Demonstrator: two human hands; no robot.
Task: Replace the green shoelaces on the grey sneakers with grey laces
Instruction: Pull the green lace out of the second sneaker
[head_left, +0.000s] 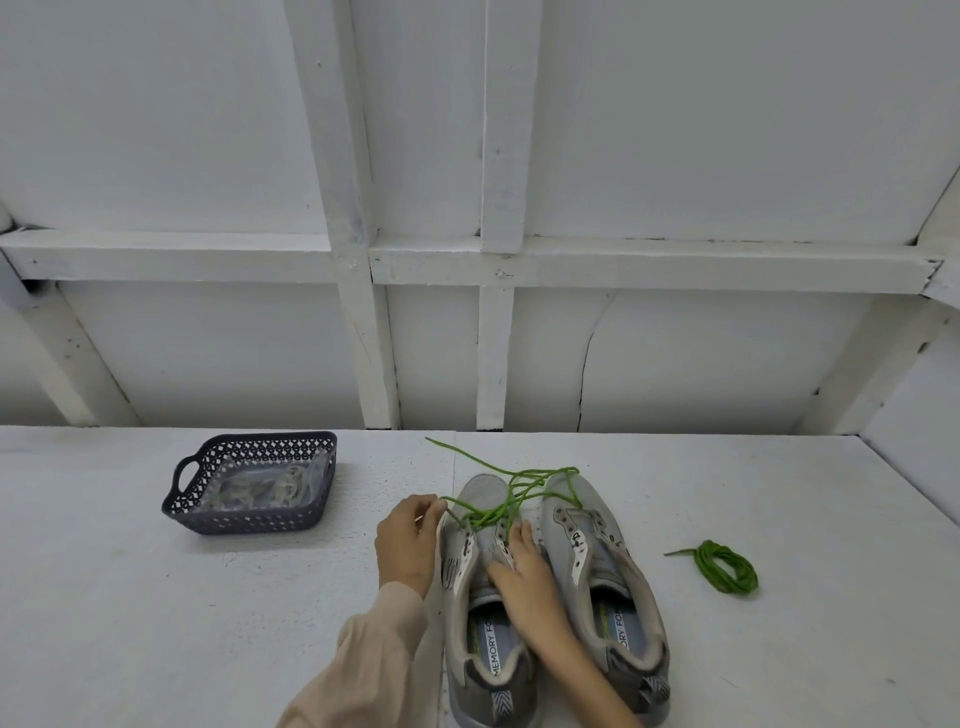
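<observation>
Two grey sneakers stand side by side on the white table, toes away from me. The left sneaker (480, 618) still carries a loose green lace (511, 491) in its front eyelets, its ends trailing over the toes. My left hand (408, 540) pinches that lace at the shoe's left edge. My right hand (524, 577) rests flat on the tongue and right eyelet row of the same shoe. The right sneaker (602, 587) has no lace. A coiled green lace (724, 566) lies on the table to its right.
A dark perforated plastic basket (192, 506) sits at the left, holding a clear bag with pale laces (265, 488). A white panelled wall rises right behind the table's far edge.
</observation>
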